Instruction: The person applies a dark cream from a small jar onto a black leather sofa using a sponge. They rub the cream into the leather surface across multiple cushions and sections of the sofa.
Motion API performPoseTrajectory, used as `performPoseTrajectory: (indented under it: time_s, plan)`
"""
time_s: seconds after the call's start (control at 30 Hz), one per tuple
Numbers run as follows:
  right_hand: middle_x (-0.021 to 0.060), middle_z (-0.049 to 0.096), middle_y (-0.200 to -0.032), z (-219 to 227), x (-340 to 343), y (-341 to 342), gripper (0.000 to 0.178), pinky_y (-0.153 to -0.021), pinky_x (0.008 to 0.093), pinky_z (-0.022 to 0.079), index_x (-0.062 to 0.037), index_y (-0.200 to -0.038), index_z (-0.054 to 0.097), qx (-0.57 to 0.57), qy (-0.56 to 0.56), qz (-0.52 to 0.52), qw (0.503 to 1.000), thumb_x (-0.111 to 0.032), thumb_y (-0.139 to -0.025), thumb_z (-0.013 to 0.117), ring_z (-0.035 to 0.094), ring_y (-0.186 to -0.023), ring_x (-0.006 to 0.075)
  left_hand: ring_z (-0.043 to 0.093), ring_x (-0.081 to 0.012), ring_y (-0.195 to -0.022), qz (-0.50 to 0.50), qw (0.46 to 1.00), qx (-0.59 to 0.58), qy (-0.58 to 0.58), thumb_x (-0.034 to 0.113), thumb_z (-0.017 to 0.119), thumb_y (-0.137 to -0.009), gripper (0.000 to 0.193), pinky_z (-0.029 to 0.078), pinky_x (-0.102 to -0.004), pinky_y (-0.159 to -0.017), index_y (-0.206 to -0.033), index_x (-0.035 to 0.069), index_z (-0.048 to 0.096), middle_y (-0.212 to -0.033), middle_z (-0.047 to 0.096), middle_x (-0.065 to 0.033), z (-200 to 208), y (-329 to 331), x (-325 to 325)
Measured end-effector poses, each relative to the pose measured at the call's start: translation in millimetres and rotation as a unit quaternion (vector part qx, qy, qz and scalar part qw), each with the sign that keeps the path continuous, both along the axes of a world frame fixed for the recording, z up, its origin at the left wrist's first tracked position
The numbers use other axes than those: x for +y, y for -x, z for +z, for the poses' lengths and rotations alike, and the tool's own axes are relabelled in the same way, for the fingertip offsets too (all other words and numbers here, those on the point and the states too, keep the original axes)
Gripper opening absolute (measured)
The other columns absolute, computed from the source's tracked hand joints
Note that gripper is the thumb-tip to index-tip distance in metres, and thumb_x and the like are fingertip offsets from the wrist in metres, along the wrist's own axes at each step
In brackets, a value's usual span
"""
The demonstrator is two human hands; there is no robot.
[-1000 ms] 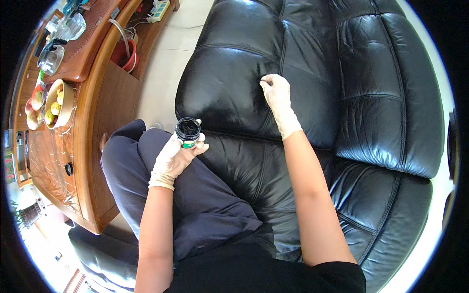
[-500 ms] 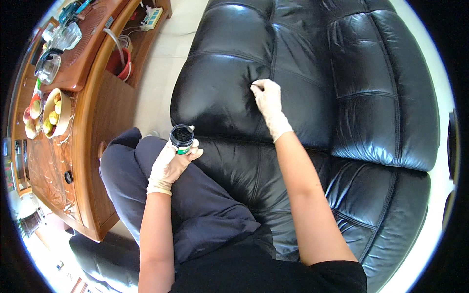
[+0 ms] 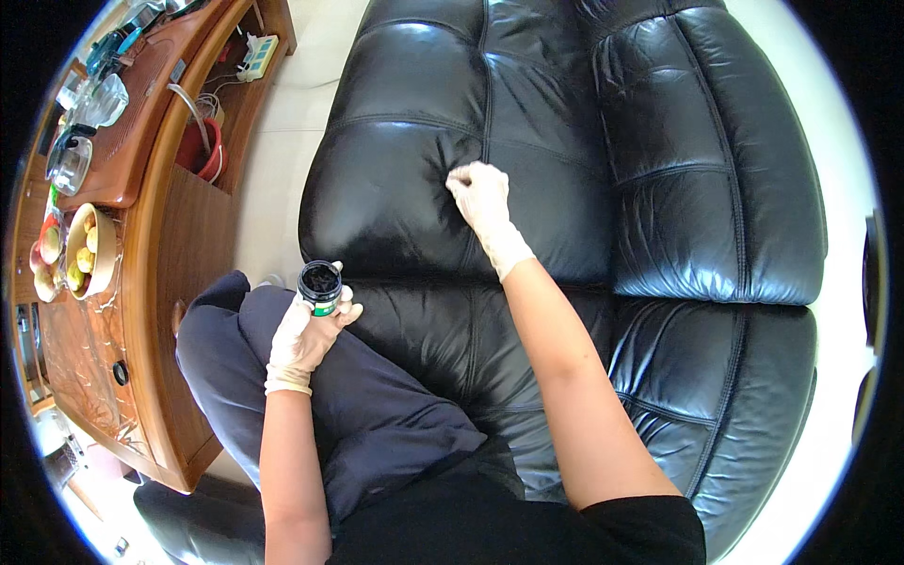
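I sit on a black leather sofa [image 3: 659, 188]. My left hand [image 3: 303, 341], in a pale glove, holds a small open round jar [image 3: 320, 285] with dark contents above my knee. My right hand [image 3: 482, 200], also gloved, presses its fingertips onto the sofa seat cushion near a seam; whether it holds a small cloth I cannot tell. My legs in dark blue trousers [image 3: 358, 405] lie across the lower middle.
A curved wooden table [image 3: 141, 282] stands to my left with a bowl of fruit [image 3: 83, 252], glass jars [image 3: 89, 104] and a red bucket [image 3: 202, 151] underneath. A power strip [image 3: 256, 55] lies on its shelf. Pale floor shows between table and sofa.
My right hand has slid a little to the left across the cushion. My left hand with the jar has stayed near my knee.
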State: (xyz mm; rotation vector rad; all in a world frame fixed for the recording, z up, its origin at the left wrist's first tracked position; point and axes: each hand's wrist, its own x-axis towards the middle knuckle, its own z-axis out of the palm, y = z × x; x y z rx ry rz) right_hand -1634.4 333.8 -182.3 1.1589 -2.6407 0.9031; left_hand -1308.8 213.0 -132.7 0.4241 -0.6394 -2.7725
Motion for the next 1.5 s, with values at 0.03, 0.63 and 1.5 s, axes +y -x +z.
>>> performPoseTrajectory:
  time_s: [0.03, 0.63, 1.5]
  plan:
    - [0.0124, 0.073, -0.082, 1, 6, -5, 0.013, -0.076, 0.0391, 0.055, -0.0076, -0.083, 0.078, -0.003, -0.014, 0.026, 1.000, -0.017, -0.074, 0.079, 0.071, -0.078, 0.0296, 0.053, -0.0144, -0.088, 0.002, 1.000, -0.003, -0.002, 0.042, 0.076, -0.086, 0.081, 0.042, -0.0382, -0.093, -0.147, 0.001, 0.042, -0.109, 0.061, -0.0085, -1, -4, -2]
    - [0.0117, 0.073, -0.081, 10, 35, -24, 0.012, -0.073, 0.0353, 0.055, -0.0055, -0.085, 0.076, -0.073, -0.046, 0.026, 0.996, -0.014, -0.077, 0.079, 0.071, -0.075, 0.0257, 0.055, -0.0178, -0.093, -0.014, 0.999, 0.020, -0.021, 0.038, 0.076, -0.088, 0.076, 0.043, -0.0442, -0.103, -0.146, 0.002, 0.043, -0.114, 0.061, -0.0107, -4, -2, -4]
    - [0.0105, 0.073, -0.083, 12, 3, -16, 0.010, -0.077, 0.0444, 0.053, -0.0083, -0.081, 0.076, -0.009, -0.075, 0.105, 0.992, -0.016, -0.075, 0.075, 0.070, -0.080, 0.0317, 0.055, -0.0172, -0.091, -0.020, 0.999, 0.041, -0.027, 0.037, 0.071, -0.092, 0.069, 0.043, -0.0435, -0.102, -0.145, 0.003, 0.044, -0.111, 0.061, -0.0097, -10, -1, -6]
